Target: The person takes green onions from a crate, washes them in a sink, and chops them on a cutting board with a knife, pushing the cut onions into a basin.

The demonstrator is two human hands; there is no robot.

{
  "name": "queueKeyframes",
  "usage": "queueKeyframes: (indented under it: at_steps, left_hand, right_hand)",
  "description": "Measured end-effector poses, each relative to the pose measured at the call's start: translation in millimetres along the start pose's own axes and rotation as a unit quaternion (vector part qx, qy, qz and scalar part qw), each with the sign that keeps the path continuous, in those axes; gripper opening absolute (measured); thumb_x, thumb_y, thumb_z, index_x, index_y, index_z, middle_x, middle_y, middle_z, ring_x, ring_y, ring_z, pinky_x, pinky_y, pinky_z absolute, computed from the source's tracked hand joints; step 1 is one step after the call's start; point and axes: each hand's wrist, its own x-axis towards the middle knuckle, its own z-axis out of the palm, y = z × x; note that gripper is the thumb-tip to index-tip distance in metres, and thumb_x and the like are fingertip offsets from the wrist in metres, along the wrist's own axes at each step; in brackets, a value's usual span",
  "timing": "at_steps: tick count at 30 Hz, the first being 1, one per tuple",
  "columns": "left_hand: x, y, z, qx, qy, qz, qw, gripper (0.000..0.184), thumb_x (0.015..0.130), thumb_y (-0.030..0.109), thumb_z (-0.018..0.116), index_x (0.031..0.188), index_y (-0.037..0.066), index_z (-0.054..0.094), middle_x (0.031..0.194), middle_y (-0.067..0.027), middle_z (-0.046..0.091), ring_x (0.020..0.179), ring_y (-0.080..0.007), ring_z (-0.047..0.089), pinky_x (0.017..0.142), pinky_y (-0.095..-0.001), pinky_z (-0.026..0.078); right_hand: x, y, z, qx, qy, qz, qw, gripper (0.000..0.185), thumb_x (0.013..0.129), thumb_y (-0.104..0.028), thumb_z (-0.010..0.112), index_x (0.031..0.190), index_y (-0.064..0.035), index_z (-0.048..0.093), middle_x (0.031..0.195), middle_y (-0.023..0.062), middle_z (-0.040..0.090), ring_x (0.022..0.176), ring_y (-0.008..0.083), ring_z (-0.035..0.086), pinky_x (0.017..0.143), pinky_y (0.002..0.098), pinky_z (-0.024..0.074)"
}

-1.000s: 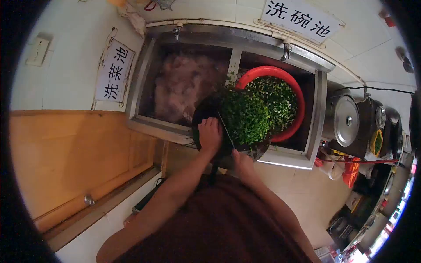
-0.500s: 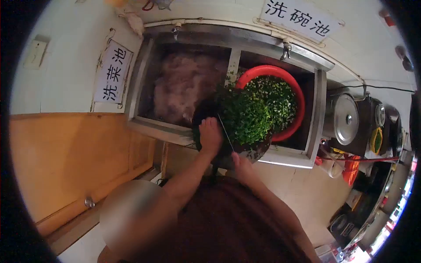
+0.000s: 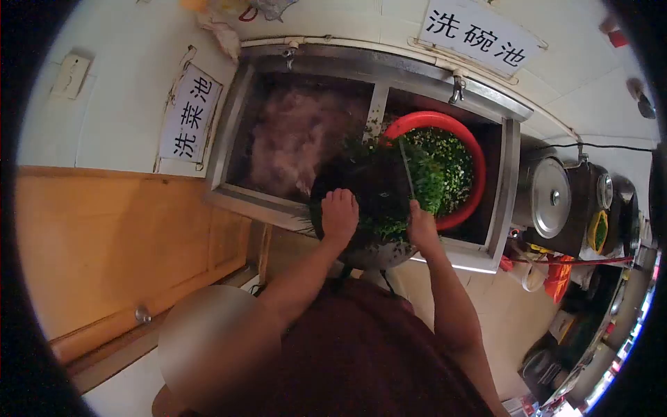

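Note:
My right hand (image 3: 422,228) is closed around the handle of a kitchen knife (image 3: 407,170). Its blade, seen nearly edge-on, stands at the right side of a round dark chopping board (image 3: 379,198), by the near rim of a red basin (image 3: 478,174). Chopped greens (image 3: 451,163) fill the basin, and more bits lie along the board's edges. On the left part of the board rests my left hand (image 3: 340,214), fingers together and curled down; what lies under them is too dark to make out. Thin green stems (image 3: 300,217) stick out past the board's left edge.
A steel double sink (image 3: 260,205) lies under the board. Its left bay holds pale pinkish contents (image 3: 292,135) in water; the red basin sits in the right bay. Taps (image 3: 457,87) line the back. A lidded pot (image 3: 552,198) stands at right, a wooden door (image 3: 132,243) at left.
The knife has moved right across the board, pushing the pile of chopped greens toward the basin and baring the dark board. My left hand stays at about the same place on the board.

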Motion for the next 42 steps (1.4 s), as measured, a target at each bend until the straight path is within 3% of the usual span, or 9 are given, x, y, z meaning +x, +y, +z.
queueKeyframes:
  at_steps: [4, 11, 15, 19, 25, 32, 35, 39, 42]
  left_hand:
    - [1.0, 1.2, -3.6, -0.010, -0.011, -0.017, 1.000, 0.015, 0.092, 0.018, 0.063, 0.097, 0.006, 0.058, 0.098, -0.0144, 0.060, 0.097, -0.0349, 0.058, 0.083, -0.0489, 0.047]
    - [-0.5, 3.6, -2.0, -0.003, -0.021, -0.012, 1.000, 0.010, 0.091, 0.017, 0.063, 0.092, 0.008, 0.058, 0.097, -0.0115, 0.059, 0.096, -0.0321, 0.057, 0.082, -0.0472, 0.045]
    - [0.2, 0.2, -0.8, -0.025, -0.004, 0.001, 1.000, 0.010, 0.091, 0.016, 0.062, 0.094, 0.007, 0.058, 0.098, -0.0131, 0.059, 0.097, -0.0338, 0.057, 0.082, -0.0480, 0.045]
    - [0.0, -2.3, -0.9, -0.051, -0.017, -0.003, 0.999, 0.011, 0.093, 0.014, 0.060, 0.099, 0.005, 0.058, 0.099, -0.0163, 0.059, 0.096, -0.0368, 0.057, 0.085, -0.0509, 0.044]
    - [1.7, -0.1, -2.0, -0.050, 0.002, 0.011, 0.999, 0.009, 0.093, 0.014, 0.060, 0.095, 0.007, 0.056, 0.098, -0.0141, 0.057, 0.095, -0.0365, 0.056, 0.082, -0.0492, 0.044]
    - [-0.8, 0.9, -1.3, -0.043, 0.019, 0.035, 0.998, 0.008, 0.094, 0.014, 0.059, 0.097, 0.007, 0.057, 0.098, -0.0137, 0.057, 0.094, -0.0364, 0.056, 0.081, -0.0488, 0.043]
    - [0.9, 0.5, -2.3, -0.034, 0.012, 0.039, 0.999, 0.008, 0.095, 0.014, 0.059, 0.098, 0.006, 0.057, 0.097, -0.0138, 0.058, 0.093, -0.0367, 0.055, 0.081, -0.0487, 0.043]
    - [0.1, 7.9, -7.2, -0.030, 0.025, 0.040, 0.998, 0.009, 0.095, 0.015, 0.060, 0.097, 0.006, 0.058, 0.096, -0.0141, 0.058, 0.092, -0.0370, 0.055, 0.080, -0.0487, 0.043]
    - [-0.7, 8.9, -1.8, -0.055, 0.020, 0.029, 0.998, 0.010, 0.095, 0.015, 0.060, 0.096, 0.006, 0.059, 0.096, -0.0144, 0.058, 0.093, -0.0371, 0.055, 0.080, -0.0489, 0.043]
  right_hand:
    - [-2.0, -22.5, -27.6, 0.015, 0.016, 0.098, 0.995, 0.065, 0.106, -0.049, 0.038, 0.071, 0.0016, 0.059, 0.059, 0.0161, 0.052, 0.059, 0.0326, 0.057, 0.062, 0.0462, 0.0435]
    - [3.0, -60.5, 44.4, 0.043, -0.126, -0.006, 0.991, 0.059, 0.104, -0.049, 0.044, 0.082, 0.0024, 0.063, 0.061, 0.0171, 0.053, 0.061, 0.0311, 0.056, 0.058, 0.0459, 0.0433]
    - [13.2, -24.1, 32.0, 0.105, -0.096, 0.098, 0.985, 0.057, 0.105, -0.047, 0.043, 0.083, 0.0013, 0.063, 0.060, 0.0140, 0.053, 0.059, 0.0275, 0.056, 0.056, 0.0434, 0.0437]
    - [-19.4, 9.1, -25.0, -0.004, -0.023, -0.020, 1.000, 0.065, 0.105, -0.051, 0.037, 0.089, 0.0052, 0.066, 0.078, 0.0243, 0.066, 0.075, 0.0450, 0.062, 0.071, 0.0534, 0.0459]
    - [-118.9, 14.6, -77.5, 0.074, -0.229, 0.123, 0.963, 0.059, 0.105, -0.051, 0.042, 0.076, -0.0017, 0.059, 0.067, 0.0073, 0.057, 0.061, 0.0164, 0.054, 0.058, 0.0367, 0.0452]
    - [-102.7, 45.0, -67.4, 0.055, -0.247, 0.005, 0.967, 0.065, 0.104, -0.055, 0.043, 0.084, 0.0021, 0.065, 0.070, 0.0103, 0.060, 0.067, 0.0215, 0.060, 0.066, 0.0384, 0.0496]
    - [-55.2, 49.6, -69.8, -0.005, -0.240, 0.040, 0.970, 0.055, 0.105, -0.047, 0.042, 0.113, 0.0028, 0.064, 0.087, 0.0267, 0.066, 0.075, 0.0437, 0.063, 0.072, 0.0486, 0.0511]
    - [-11.2, 26.3, -111.0, -0.034, -0.233, -0.023, 0.971, 0.050, 0.105, -0.042, 0.041, 0.118, 0.0016, 0.062, 0.084, 0.0258, 0.067, 0.070, 0.0428, 0.062, 0.067, 0.0490, 0.0499]
    - [3.2, 36.8, -132.9, 0.024, -0.229, 0.108, 0.967, 0.042, 0.105, -0.035, 0.041, 0.122, 0.0002, 0.059, 0.078, 0.0222, 0.065, 0.068, 0.0396, 0.063, 0.062, 0.0495, 0.0483]
